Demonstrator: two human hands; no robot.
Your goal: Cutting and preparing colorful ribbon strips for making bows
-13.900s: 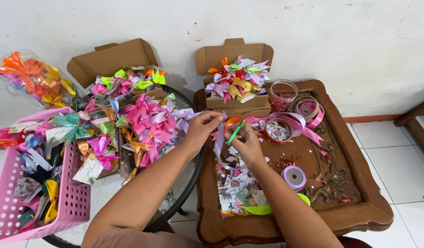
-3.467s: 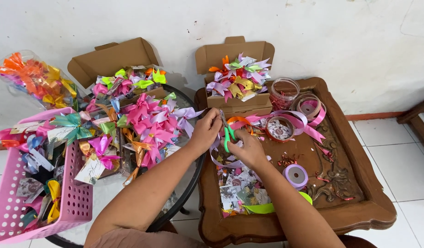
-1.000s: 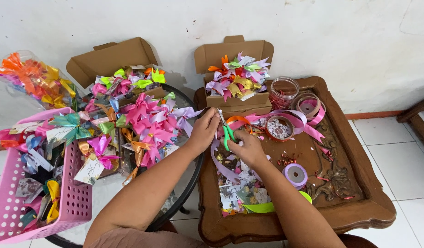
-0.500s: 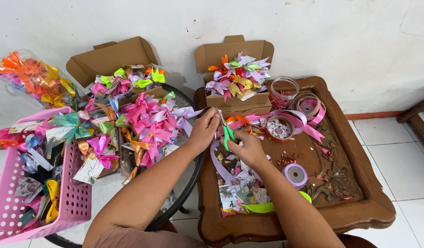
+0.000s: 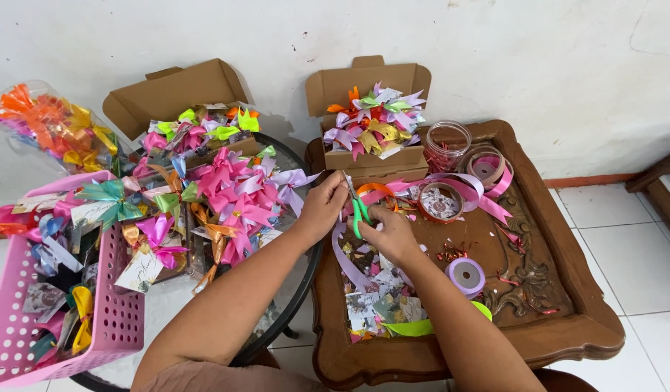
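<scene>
A: What lies nearest?

B: The front rim of the brown wooden tray table [image 5: 451,359], and on it a heap of paper cards [image 5: 382,308] with a lime green strip [image 5: 414,328] at its near edge. To the left, the pink plastic basket [image 5: 113,319] holds bows and tags.

A: And the hands?

B: Both meet over the left part of the tray. The right hand [image 5: 389,234] is closed around the green-handled scissors [image 5: 359,205], fingers through the loops, blades pointing away from the person. The left hand [image 5: 322,207] is just beside them, fingertips drawn together in a pinch at the blades. I cannot tell exactly what it pinches, though a lilac ribbon [image 5: 347,258] hangs down from between the two hands onto the cards.

A: What is around them?

B: A lilac ribbon roll [image 5: 465,276] lies right of the right forearm. Beyond the hands, pink ribbon [image 5: 465,190] loops around a round tin [image 5: 440,202]. Left of the hands, the round glass table [image 5: 291,290] carries a pile of pink bows [image 5: 237,199].

A: Farthest back?

B: A glass jar [image 5: 449,145], an open cardboard box [image 5: 371,109] of mixed bows against the wall, a second box [image 5: 179,94] to its left, and a clear bag of orange bows [image 5: 48,127] at far left.
</scene>
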